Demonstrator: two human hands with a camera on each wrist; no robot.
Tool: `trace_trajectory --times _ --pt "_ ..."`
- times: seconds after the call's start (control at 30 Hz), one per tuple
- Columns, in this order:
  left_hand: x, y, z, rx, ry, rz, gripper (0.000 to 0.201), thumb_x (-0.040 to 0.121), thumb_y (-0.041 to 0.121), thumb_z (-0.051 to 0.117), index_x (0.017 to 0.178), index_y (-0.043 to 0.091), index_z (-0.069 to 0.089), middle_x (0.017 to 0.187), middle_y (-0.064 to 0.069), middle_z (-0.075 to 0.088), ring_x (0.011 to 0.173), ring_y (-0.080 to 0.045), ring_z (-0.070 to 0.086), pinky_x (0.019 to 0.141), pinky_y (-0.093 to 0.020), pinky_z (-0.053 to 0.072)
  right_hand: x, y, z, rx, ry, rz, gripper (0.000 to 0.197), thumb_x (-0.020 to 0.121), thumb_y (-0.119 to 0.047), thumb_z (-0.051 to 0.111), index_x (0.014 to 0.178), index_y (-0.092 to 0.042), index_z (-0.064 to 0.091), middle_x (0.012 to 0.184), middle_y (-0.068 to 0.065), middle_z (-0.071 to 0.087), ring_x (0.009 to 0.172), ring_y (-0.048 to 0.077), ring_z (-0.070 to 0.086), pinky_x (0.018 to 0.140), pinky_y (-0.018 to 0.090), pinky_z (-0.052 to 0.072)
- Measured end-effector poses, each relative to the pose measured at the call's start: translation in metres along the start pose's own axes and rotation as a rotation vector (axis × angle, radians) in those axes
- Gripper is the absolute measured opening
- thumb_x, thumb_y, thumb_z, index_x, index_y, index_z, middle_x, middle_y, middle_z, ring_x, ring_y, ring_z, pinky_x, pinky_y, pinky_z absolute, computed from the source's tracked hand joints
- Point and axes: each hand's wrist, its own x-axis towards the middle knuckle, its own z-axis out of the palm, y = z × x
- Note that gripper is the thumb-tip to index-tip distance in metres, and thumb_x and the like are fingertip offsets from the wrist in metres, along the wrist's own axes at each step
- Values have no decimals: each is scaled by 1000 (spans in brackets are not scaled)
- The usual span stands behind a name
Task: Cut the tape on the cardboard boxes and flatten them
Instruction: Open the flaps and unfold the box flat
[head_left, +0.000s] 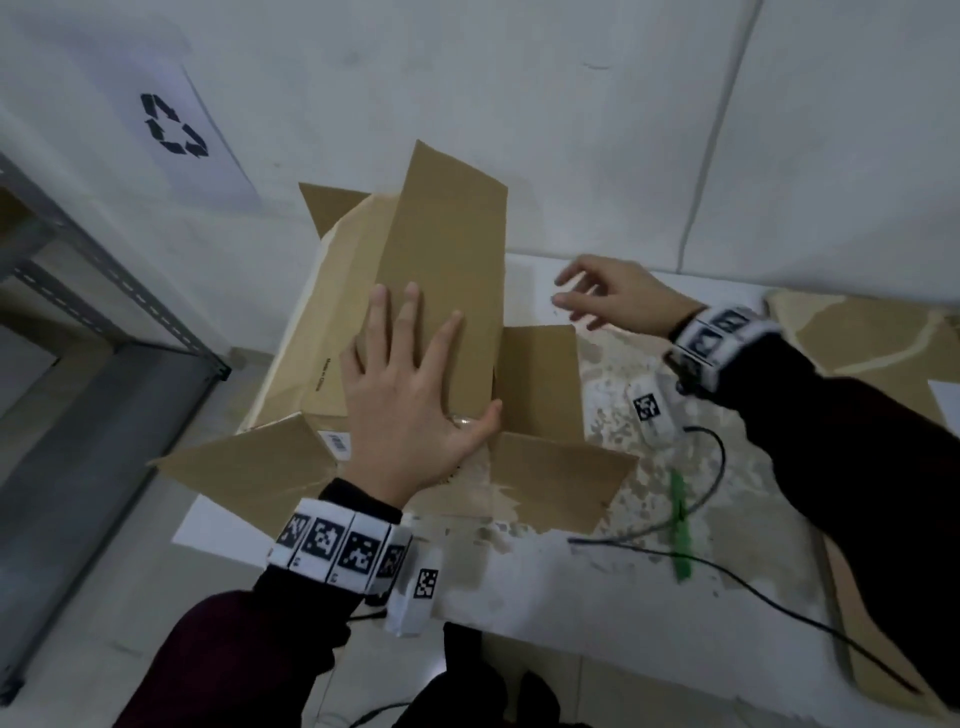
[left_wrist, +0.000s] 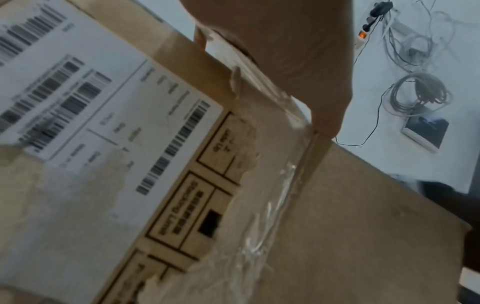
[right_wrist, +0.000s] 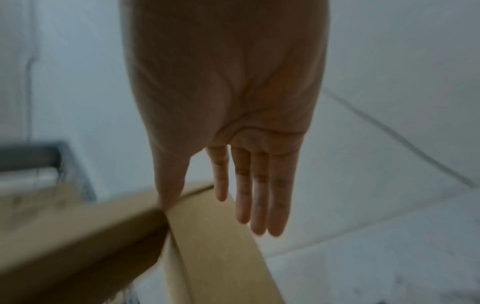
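A brown cardboard box (head_left: 441, 249) lies partly collapsed in the middle of the head view, its flaps spread out. My left hand (head_left: 410, 364) presses flat on its top panel, fingers straight and spread. The left wrist view shows this left hand (left_wrist: 298, 61) on the box (left_wrist: 350, 226) edge, beside crumpled clear tape (left_wrist: 272, 185) and a white shipping label (left_wrist: 78, 123). My right hand (head_left: 587, 296) hovers to the right of the box, fingers loosely spread, holding nothing. In the right wrist view the right hand (right_wrist: 249, 185) has straight fingers above a box flap (right_wrist: 215, 236).
A green utility knife (head_left: 681, 525) lies on the worn white surface (head_left: 571, 582) right of the box, crossed by black cables (head_left: 701, 467). Flattened cardboard (head_left: 857, 338) lies at the far right. A grey metal shelf (head_left: 93, 322) stands at the left below a recycling sign (head_left: 174, 124).
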Motion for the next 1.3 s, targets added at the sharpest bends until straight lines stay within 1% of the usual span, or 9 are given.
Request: trace_trajectory --times 0.1,0.2,0.37,0.53,0.63,0.73,0.87,1.1,1.3 --pt "-6 2 0 -5 34 4 78 73 70 50 136 23 52 154 -13 29 145 -35 18 98 -47 30 54 -1 12 -435 -100 3 79 80 -51 66 141 -14 33 131 13 54 113 28 57 93 36 47" --pt "-5 3 -1 10 47 8 77 74 69 50 135 22 53 153 -14 32 144 -36 20 98 -48 31 82 -1 43 -473 -100 -22 99 75 -55 68 147 -10 18 133 18 51 119 32 51 94 41 46" --pt "5 2 2 46 17 4 77 74 69 48 135 22 54 152 -16 33 143 -37 22 98 -49 32 96 10 71 -308 48 11 56 88 -30 55 131 -2 32 119 22 57 102 35 59 82 39 49" --pt "19 1 12 63 7 5 77 75 69 47 136 22 52 152 -16 33 143 -37 21 98 -49 32 92 44 21 -250 190 -14 14 90 -10 53 98 1 57 93 20 61 88 32 59 68 24 37" --pt "28 2 20 68 23 24 76 76 69 47 136 23 53 152 -16 33 143 -37 22 96 -48 33 103 73 -9 -51 364 101 28 84 -18 66 102 4 62 96 22 67 84 33 66 70 40 57" --pt "44 2 31 84 20 54 75 77 70 45 135 23 53 152 -16 33 143 -37 22 95 -48 33 113 82 -17 121 363 219 30 86 -17 66 106 5 61 103 26 65 79 30 66 54 25 59" --pt "80 2 59 121 -59 84 74 79 71 42 134 22 52 150 -15 36 142 -38 25 95 -52 35 89 68 -21 348 222 343 42 95 -29 54 130 -6 46 117 18 58 89 26 62 76 41 57" --pt "125 4 122 24 -50 264 21 75 3 49 88 9 65 133 -21 52 104 -37 53 74 -42 47 -18 72 34 301 -106 413 41 89 -27 63 125 -23 45 106 3 63 95 21 65 78 36 55" --pt "108 34 143 -499 31 209 57 76 -19 47 125 9 53 154 -23 16 126 -35 44 68 -22 49 -34 98 109 299 168 372 39 86 -1 61 121 -14 49 86 8 61 75 27 62 72 38 55"
